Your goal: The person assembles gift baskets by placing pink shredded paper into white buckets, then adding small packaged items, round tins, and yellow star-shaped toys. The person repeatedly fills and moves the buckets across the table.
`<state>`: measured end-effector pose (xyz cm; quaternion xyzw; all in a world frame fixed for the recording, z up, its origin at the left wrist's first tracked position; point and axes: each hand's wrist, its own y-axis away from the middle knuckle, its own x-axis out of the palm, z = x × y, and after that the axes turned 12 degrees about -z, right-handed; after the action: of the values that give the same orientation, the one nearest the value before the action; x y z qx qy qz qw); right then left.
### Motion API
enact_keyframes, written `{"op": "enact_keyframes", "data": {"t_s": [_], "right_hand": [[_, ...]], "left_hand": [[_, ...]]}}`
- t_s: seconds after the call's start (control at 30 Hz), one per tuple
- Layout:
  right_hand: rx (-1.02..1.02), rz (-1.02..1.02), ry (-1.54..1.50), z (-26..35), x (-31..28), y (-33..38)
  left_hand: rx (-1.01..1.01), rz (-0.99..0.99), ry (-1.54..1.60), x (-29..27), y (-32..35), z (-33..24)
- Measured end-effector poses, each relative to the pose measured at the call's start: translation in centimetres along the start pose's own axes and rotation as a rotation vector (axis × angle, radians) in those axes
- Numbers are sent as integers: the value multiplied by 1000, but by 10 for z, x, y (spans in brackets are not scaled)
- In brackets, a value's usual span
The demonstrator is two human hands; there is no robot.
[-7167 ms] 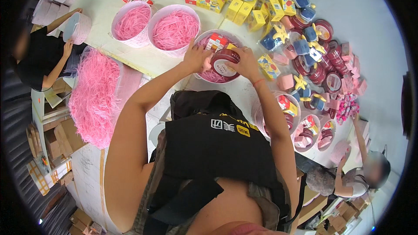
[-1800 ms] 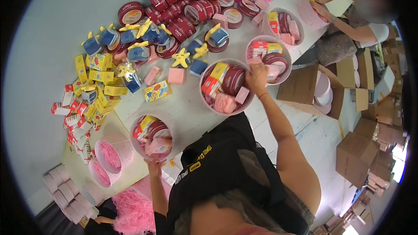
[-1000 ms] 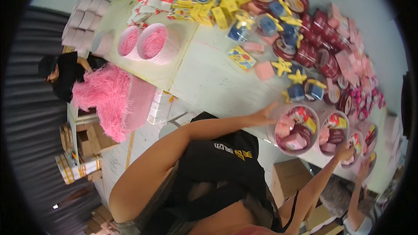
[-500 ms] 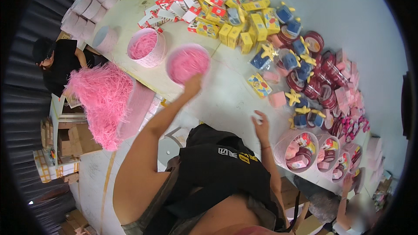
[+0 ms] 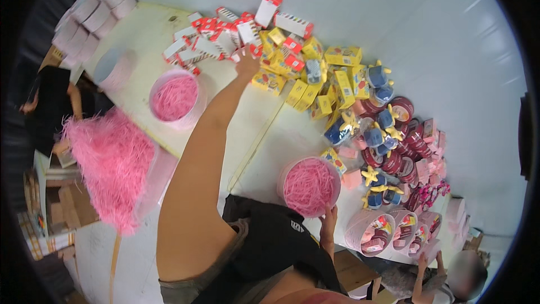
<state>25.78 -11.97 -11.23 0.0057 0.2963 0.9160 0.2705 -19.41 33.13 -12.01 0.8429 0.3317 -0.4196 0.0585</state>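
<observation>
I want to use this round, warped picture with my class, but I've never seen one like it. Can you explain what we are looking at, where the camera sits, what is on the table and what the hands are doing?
The picture comes from a wide fisheye camera worn on a person's head, looking down, so straight edges bend near the rim. There is no machine, only two bare hands. The left hand stretches far across the table to a heap of red and white boxes; whether it grips one cannot be told. The right hand rests on the near rim of a round pink tub of pink paper shreds. Also on the table are yellow boxes, dark red round tins, a second shred-filled tub and filled tubs. A large heap of pink shreds sits left.
</observation>
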Motion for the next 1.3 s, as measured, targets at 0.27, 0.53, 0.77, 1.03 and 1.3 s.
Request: {"op": "enact_keyframes", "data": {"t_s": [0.27, 0.53, 0.77, 1.03, 1.3], "right_hand": [[-430, -601, 352, -4, -11, 18], [-637, 107, 39, 127, 97, 31], [-395, 497, -36, 184, 91, 8], [-342, 647, 259, 119, 19, -5], [-751, 226, 204, 112, 25, -29]], "left_hand": [[-9, -130, 331, 14, 3, 46], [-39, 149, 1228, -138, 277, -7], [-73, 723, 1376, -187, 424, -44], [-290, 525, 1028, -166, 366, -53], [137, 607, 619, -102, 376, -3]]}}
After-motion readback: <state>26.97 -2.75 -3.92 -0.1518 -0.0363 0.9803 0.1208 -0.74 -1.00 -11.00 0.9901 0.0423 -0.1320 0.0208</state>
